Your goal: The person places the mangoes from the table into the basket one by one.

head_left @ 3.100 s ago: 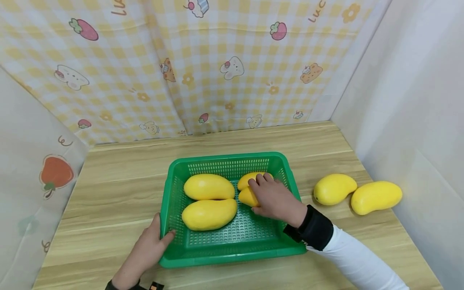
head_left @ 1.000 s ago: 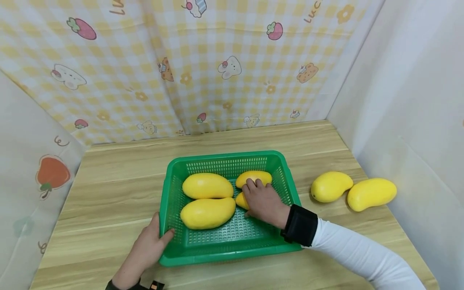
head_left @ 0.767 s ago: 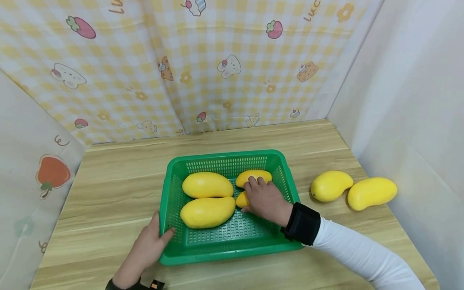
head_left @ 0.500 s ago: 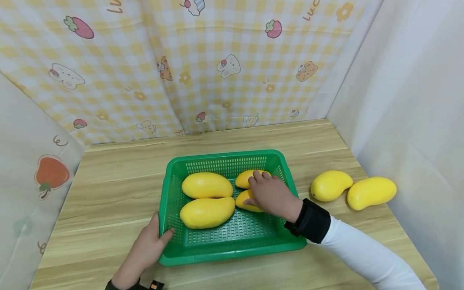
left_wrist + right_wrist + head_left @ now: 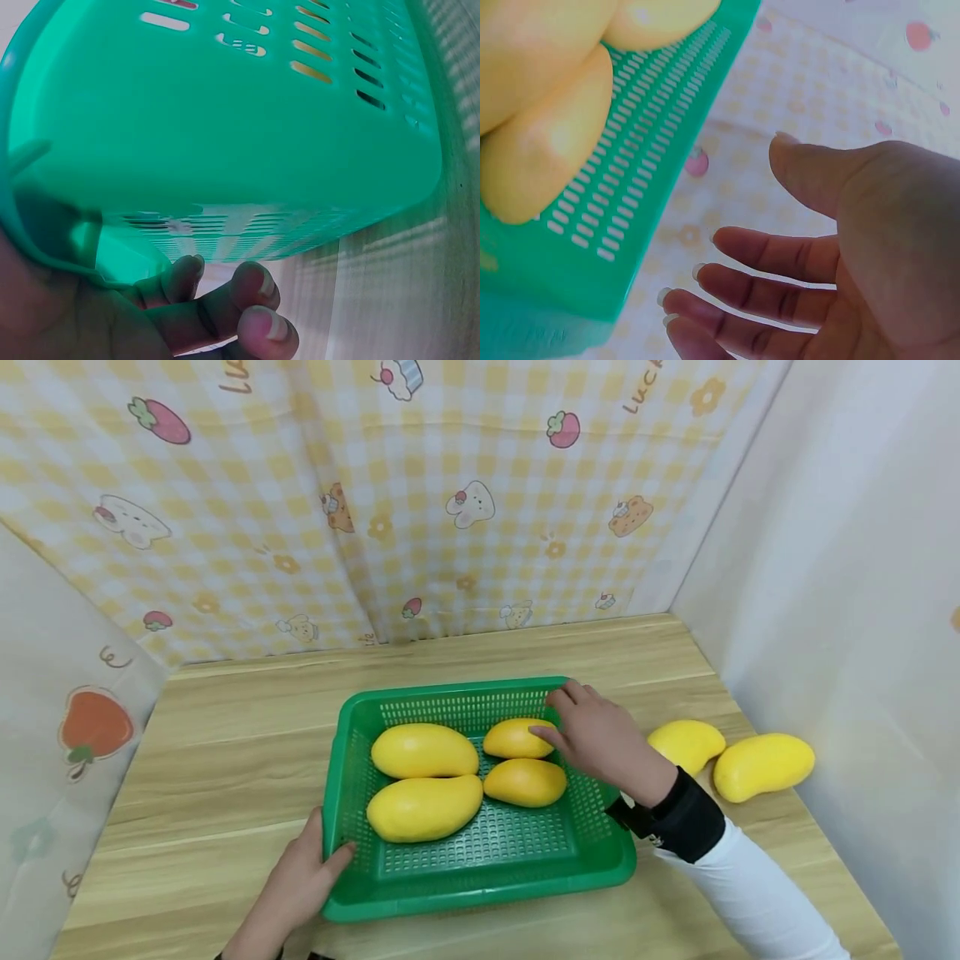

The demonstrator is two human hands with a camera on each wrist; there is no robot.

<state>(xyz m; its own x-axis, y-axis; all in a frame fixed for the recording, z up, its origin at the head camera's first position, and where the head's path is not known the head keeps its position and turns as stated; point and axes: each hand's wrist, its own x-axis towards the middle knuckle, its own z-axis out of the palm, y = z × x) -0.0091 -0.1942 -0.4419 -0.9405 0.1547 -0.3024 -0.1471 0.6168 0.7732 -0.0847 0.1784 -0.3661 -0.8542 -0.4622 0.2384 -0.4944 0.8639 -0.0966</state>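
Observation:
A green plastic basket (image 5: 480,897) holds two larger yellow mangoes, one behind (image 5: 423,750) and one in front (image 5: 425,810), on its left side. To their right lie two smaller, more orange mangoes, a rear one (image 5: 513,739) and a front one (image 5: 525,783). My left hand (image 5: 300,872) grips the basket's left rim, thumb inside; the left wrist view shows its fingers outside the wall. Over the basket's right side hovers my right hand (image 5: 603,739), its thumb overlapping the rear small mango in the head view. Nothing is between its spread fingers (image 5: 780,300) in the right wrist view.
Two more yellow mangoes lie on the wooden table (image 5: 225,777) right of the basket: one (image 5: 690,743) partly behind my right hand, another (image 5: 763,766) near the table's right edge. A checked curtain (image 5: 420,527) hangs behind, and a pale wall (image 5: 840,610) rises at right.
My right hand has let go of the front small mango and moved up and right toward the basket's back right corner. My left hand keeps its grip on the rim.

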